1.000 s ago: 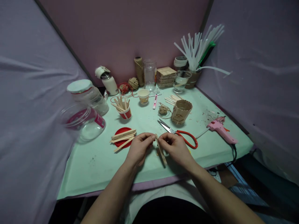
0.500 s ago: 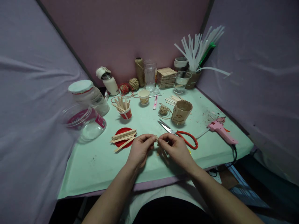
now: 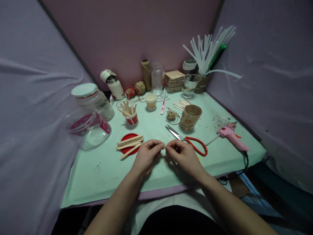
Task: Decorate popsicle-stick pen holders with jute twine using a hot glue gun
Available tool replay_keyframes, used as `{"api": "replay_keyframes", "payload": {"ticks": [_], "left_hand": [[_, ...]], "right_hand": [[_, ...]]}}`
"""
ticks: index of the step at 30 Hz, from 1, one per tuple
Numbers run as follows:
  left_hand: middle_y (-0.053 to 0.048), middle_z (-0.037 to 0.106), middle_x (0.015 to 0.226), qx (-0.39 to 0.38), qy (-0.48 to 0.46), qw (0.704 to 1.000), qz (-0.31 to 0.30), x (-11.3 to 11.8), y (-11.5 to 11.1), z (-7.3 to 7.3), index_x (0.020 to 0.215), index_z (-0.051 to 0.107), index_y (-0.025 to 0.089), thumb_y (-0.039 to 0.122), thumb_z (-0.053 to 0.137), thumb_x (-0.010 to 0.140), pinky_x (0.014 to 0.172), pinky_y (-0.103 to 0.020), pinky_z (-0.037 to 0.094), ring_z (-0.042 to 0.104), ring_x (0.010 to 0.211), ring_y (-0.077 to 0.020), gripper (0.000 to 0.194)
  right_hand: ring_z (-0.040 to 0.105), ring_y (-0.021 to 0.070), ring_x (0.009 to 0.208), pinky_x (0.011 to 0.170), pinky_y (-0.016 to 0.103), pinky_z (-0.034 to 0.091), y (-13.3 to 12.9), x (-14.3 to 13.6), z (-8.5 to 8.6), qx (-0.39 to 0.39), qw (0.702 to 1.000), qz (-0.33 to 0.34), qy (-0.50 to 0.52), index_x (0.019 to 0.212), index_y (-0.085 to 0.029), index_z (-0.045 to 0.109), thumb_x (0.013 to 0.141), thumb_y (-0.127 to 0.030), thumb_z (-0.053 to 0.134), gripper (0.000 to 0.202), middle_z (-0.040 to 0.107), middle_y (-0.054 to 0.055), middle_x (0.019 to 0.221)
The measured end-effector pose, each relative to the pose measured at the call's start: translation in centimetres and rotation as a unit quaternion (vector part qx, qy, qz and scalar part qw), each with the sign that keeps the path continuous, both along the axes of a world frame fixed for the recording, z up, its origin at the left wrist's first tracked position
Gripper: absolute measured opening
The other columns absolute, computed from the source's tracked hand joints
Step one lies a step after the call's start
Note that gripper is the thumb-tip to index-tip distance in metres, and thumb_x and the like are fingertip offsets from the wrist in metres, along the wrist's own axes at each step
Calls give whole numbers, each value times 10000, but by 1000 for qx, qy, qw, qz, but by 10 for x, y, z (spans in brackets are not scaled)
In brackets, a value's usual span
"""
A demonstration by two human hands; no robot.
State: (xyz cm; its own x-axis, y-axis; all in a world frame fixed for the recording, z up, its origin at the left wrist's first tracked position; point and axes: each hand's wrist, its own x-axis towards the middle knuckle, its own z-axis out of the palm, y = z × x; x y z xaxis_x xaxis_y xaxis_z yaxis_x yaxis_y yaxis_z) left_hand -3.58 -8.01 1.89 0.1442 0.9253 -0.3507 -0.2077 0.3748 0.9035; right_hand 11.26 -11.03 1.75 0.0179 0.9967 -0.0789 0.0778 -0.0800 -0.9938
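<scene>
My left hand and my right hand meet over the front of the table, fingertips pinched on a wooden craft stick. Only a small pale end of that stick shows between them; the fingers cover most of the rest. Scissors with red handles lie partly open just beyond my right hand. To the left of my left hand, several cut wooden sticks rest across a red lid. A small wooden scrap lies on the cloth under my hands.
A stick-covered pot stands behind the scissors, beside a twine ball. A pink glue gun lies at right. A red paper cup holds sticks. Clear plastic jars stand at left; a box of white glue sticks is at back right.
Both hands stay nearly in place, still pinching the stick. Its visible end between the fingertips has tilted slightly lower.
</scene>
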Motion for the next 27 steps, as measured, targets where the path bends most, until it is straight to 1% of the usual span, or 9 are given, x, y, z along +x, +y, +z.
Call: {"api": "replay_keyframes", "payload": {"ticks": [4, 7, 10, 15, 19, 24, 27], "left_hand": [[12, 598, 590, -9, -12, 1000, 13, 1, 0, 1, 675, 734, 135, 384, 903, 517, 509, -191, 350, 466, 519, -57, 340], [-1, 623, 629, -18, -31, 999, 37, 2, 0, 2, 674, 730, 132, 385, 917, 490, 515, -187, 359, 493, 544, -59, 364], [-14, 641, 639, -23, -46, 997, 58, 4, -1, 1, 669, 733, 131, 387, 926, 468, 506, -188, 353, 489, 536, -56, 378], [-21, 642, 621, -10, -53, 995, 87, 8, -3, -1, 645, 733, 129, 377, 918, 473, 505, -195, 351, 490, 540, -63, 354], [-24, 648, 631, -8, -52, 995, 87, 9, -3, -5, 644, 730, 129, 369, 909, 495, 505, -197, 348, 484, 536, -61, 334], [-21, 641, 631, -11, -51, 995, 86, 9, -3, -6, 650, 728, 127, 363, 900, 508, 504, -196, 342, 481, 533, -59, 326], [-8, 613, 605, -24, -61, 994, 83, 9, -2, -5, 641, 717, 125, 355, 900, 495, 490, -194, 321, 463, 522, -55, 329]], "right_hand": [[564, 122, 519, 480, 239, 405, -1, 0, -3, -9, 1000, 1, 7, 770, -189, 651, 825, -383, 654, 202, 624, -18, 604], [512, 102, 473, 440, 229, 357, -1, 0, -6, -16, 1000, 4, 20, 808, -185, 664, 818, -377, 663, 192, 613, -31, 587], [469, 91, 448, 419, 226, 320, -1, -1, -8, -15, 1000, 1, 25, 810, -186, 670, 820, -382, 667, 196, 594, -41, 567], [453, 89, 446, 417, 228, 315, -1, -3, -12, -13, 999, -16, 25, 821, -186, 677, 823, -404, 674, 218, 626, -25, 599], [450, 93, 445, 418, 228, 300, -2, -4, -14, -14, 1000, -22, 16, 814, -186, 675, 823, -410, 673, 224, 628, -22, 581], [455, 99, 442, 440, 235, 336, -3, -4, -13, -29, 999, -13, 26, 825, -186, 671, 812, -422, 670, 237, 638, -20, 576], [532, 122, 509, 511, 252, 420, -2, -4, -9, -38, 999, -12, 28, 785, -187, 668, 794, -400, 658, 214, 654, -6, 614]]}}
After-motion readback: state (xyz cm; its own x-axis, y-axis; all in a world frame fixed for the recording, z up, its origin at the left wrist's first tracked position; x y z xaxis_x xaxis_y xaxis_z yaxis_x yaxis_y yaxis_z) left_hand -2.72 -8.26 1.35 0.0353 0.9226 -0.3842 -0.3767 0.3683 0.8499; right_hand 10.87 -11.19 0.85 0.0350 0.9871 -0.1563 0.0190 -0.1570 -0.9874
